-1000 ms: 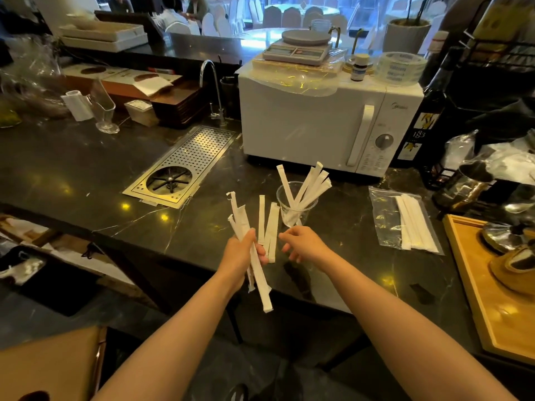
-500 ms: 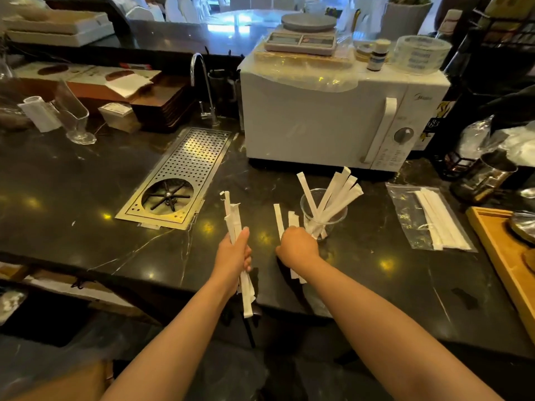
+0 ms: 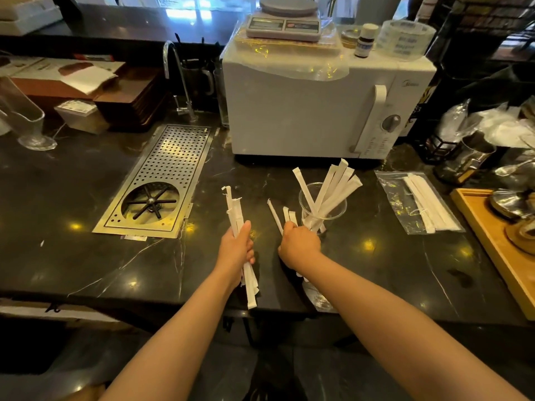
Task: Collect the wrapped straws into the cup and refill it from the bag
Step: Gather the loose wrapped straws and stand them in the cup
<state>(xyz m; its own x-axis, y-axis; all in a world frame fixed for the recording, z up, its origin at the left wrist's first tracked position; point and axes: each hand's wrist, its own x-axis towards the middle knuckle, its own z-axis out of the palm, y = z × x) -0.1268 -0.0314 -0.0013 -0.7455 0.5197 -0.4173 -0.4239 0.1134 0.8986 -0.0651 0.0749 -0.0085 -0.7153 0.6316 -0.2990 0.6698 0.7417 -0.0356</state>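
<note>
A dark marble counter [image 3: 86, 256] runs under a white microwave [image 3: 304, 111]. The left hand [image 3: 236, 250] is closed round a bundle of straws [image 3: 235, 215]; the right hand [image 3: 298, 244] is fisted on a few more [image 3: 285, 214], its fingers hidden, just beside the cup [image 3: 337, 211]. That cup already stands about half filled with straws. Both handfuls have yet to go in, and the bag [image 3: 417, 204], well to the right, seems unopened, with its straws inside.

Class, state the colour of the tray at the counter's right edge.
Light wooden tan, seen in the head view: tray.
</note>
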